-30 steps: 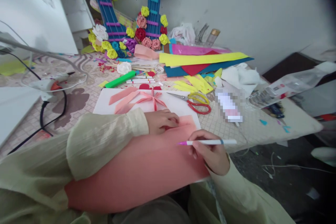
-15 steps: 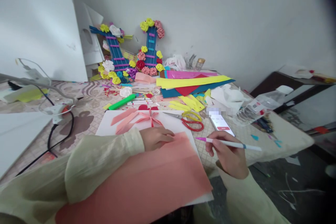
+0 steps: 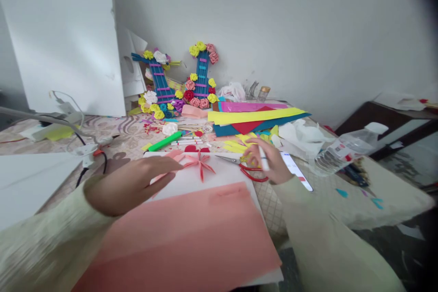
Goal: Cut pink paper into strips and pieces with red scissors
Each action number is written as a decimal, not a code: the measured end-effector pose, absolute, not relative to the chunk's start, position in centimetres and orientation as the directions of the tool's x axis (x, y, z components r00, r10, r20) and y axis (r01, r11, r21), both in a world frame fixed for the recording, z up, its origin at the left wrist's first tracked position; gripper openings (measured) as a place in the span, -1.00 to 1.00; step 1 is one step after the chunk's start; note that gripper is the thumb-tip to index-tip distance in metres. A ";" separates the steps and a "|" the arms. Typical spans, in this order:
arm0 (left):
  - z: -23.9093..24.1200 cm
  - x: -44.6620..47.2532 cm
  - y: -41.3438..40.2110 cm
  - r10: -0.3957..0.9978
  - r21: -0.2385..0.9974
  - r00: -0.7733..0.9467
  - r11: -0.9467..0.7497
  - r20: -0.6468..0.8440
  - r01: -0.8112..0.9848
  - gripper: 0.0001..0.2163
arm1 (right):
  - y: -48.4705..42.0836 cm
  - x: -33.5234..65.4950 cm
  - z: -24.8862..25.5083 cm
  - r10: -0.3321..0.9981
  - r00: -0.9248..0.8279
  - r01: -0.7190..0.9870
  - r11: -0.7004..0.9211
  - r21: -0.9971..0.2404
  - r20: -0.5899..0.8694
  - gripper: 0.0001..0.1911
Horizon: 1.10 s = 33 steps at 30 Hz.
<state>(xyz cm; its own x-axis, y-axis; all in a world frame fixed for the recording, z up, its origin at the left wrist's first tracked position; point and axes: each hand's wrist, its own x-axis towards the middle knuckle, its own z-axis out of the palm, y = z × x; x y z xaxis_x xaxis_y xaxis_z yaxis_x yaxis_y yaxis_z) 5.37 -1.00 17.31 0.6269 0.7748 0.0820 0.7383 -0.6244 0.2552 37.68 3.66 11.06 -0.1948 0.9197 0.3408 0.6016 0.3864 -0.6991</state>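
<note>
My left hand [image 3: 137,181] is over the left side of the white sheet [image 3: 239,174], fingers stretched out beside a pink folded paper flower [image 3: 200,164]. Its fingertips cover part of some pink paper strips [image 3: 171,155]; whether they touch is unclear. In my right hand [image 3: 273,162] is a white marker [image 3: 263,158], seen nearly end-on. That hand hovers above the handles of the scissors [image 3: 251,174], which have one red and one yellow loop. A large pink crepe paper sheet [image 3: 191,232] lies across the white sheet, near me.
Behind are a green stick [image 3: 165,141], several markers [image 3: 186,143], coloured paper strips [image 3: 260,115] and two flower-covered blue guitar shapes [image 3: 202,77]. At right stand a phone [image 3: 297,173] and a water bottle [image 3: 349,148]. Cables and a power strip [image 3: 89,154] lie left.
My left hand has lifted off the pink sheet and moved left, toward the pink strips. My right hand has moved forward and left with the marker, over the scissors. The view has shifted slightly.
</note>
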 end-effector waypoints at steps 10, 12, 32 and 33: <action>16.8 4.3 -6.1 0.801 0.271 0.585 -0.540 -0.126 0.797 -0.67 | 15.6 28.4 6.2 0.924 -0.375 0.838 0.372 -0.399 0.074 -0.80; 16.7 3.6 -6.1 0.810 0.292 0.575 -0.525 -0.118 0.799 -0.68 | 16.0 28.3 5.5 0.924 -0.379 0.850 0.371 -0.374 0.054 -0.80; 16.4 4.9 -3.3 0.896 0.547 0.445 -0.376 0.007 0.748 -0.70 | 13.8 28.9 10.7 0.857 -0.479 0.671 0.497 -0.549 0.191 -0.86; 16.3 4.9 -3.1 0.911 0.564 0.411 -0.357 0.034 0.745 -0.69 | 12.6 29.0 12.0 0.824 -0.524 0.618 0.542 -0.569 0.215 -0.88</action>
<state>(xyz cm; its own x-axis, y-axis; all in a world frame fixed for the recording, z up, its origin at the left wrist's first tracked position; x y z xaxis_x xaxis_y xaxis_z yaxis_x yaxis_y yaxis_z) 4.91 -3.11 16.33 0.4108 0.9111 0.0336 0.7450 -0.3567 0.5637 28.99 12.60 12.05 -0.5244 0.8239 0.2148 0.6181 0.5418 -0.5695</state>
